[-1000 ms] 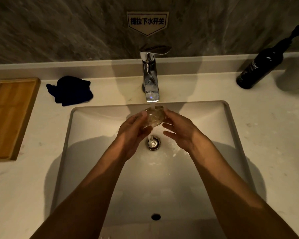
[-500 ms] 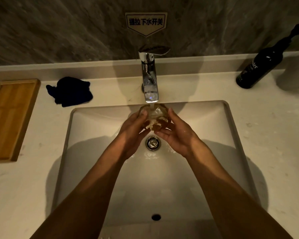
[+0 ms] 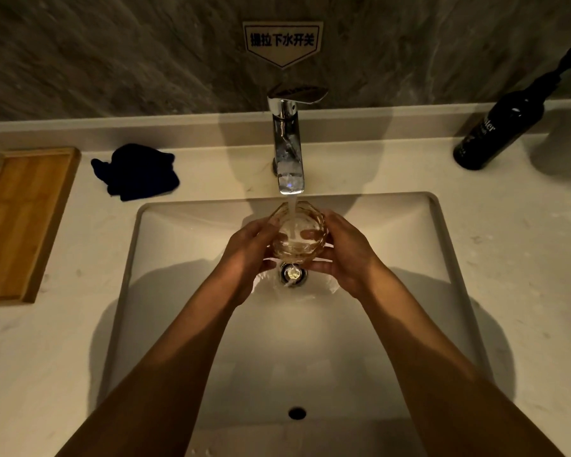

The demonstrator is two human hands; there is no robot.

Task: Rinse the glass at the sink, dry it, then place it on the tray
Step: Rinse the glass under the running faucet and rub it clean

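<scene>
We held the faceted glass point(image 3: 298, 233) over the middle of the sink basin point(image 3: 185, 245), directly below the faucet spout point(image 3: 290, 179), with its mouth turned up so the running stream fell straight into it; its long axis stood roughly upright, perhaps tipped a little toward us, though the angle was hard to read from above. Our left hand point(image 3: 249, 255) cupped the glass's left wall, fingers curled around it and the thumb up near the rim, and our right hand point(image 3: 346, 255) pressed against the right wall, fingers wrapped underneath toward the base. Both palms closed on the glass, neither spread free. Water ran off below into the drain point(image 3: 292, 273). We judged the rinse to be under way and the drying not yet begun. What the coming move turned on was that the dark cloth point(image 3: 137, 173) lay on the counter beyond the basin's back-left corner, and the wooden tray point(image 3: 27, 222) sat further along by the counter's left edge, so both lay to the left of the glass. Our left hand was the nearer one to them, which suggested that hand would reach for the cloth while our right kept the wet glass. A slick glass could slip in a one-handed hold.
</scene>
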